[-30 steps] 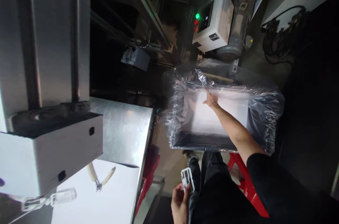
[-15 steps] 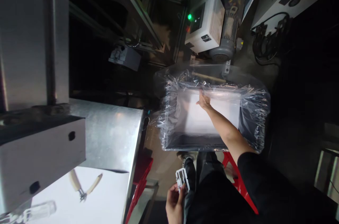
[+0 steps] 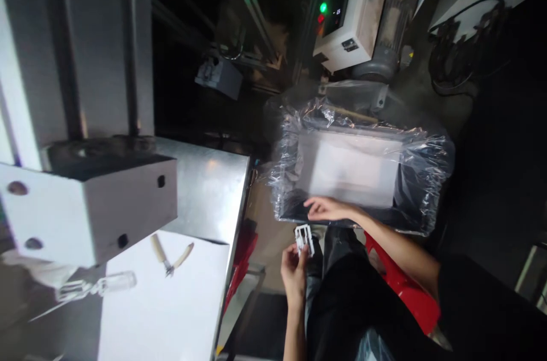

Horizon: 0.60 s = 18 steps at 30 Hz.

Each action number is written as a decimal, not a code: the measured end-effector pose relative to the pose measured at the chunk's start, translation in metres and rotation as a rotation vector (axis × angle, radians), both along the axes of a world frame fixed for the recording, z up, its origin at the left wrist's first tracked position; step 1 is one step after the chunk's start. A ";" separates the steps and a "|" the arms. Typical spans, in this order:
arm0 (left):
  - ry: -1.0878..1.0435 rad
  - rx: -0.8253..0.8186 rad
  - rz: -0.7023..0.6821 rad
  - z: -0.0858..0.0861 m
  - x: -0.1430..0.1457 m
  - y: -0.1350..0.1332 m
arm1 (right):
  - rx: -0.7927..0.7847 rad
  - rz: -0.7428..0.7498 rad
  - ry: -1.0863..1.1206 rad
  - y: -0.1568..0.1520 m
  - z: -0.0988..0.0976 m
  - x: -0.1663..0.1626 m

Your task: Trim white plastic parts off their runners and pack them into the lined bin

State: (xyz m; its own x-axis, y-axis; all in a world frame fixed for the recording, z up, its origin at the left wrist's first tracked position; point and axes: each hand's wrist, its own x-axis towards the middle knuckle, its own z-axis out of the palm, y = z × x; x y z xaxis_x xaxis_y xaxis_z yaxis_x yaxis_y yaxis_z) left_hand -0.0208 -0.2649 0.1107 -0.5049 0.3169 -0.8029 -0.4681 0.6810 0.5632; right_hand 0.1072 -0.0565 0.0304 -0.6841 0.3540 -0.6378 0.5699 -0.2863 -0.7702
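Observation:
My left hand (image 3: 294,270) pinches a small white plastic frame-shaped part (image 3: 303,240) with slots through it, held upright in front of my legs. My right hand (image 3: 323,209) hovers over the near left edge of a dark bin (image 3: 337,216) lined with clear plastic film (image 3: 427,179). Its fingers are stretched out toward the left and hold nothing. Inside the bin lies a flat white sheet (image 3: 354,170). The white part is just below the bin's near edge, a short way from my right fingertips.
At left, a metal table (image 3: 205,179) bears white paper (image 3: 171,304), nippers with pale handles (image 3: 168,258) and clear plastic pieces (image 3: 115,283). A large machine block (image 3: 128,213) overhangs it. A red stool (image 3: 405,292) stands by my legs; a control box (image 3: 356,19) lies beyond the bin.
My right hand has drawn back from the far side of the bin to its near left edge. My left hand has risen with the white part toward it. The view has shifted.

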 end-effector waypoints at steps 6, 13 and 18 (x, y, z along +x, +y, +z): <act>-0.014 0.074 -0.056 -0.006 -0.002 0.016 | -0.042 -0.183 0.075 -0.029 -0.007 0.007; -0.038 -0.154 -0.015 0.003 -0.018 -0.069 | 0.147 -0.379 -0.315 0.020 -0.099 -0.032; -0.014 -0.392 -0.034 0.028 -0.006 -0.137 | 0.215 -0.310 -0.390 -0.002 -0.125 -0.069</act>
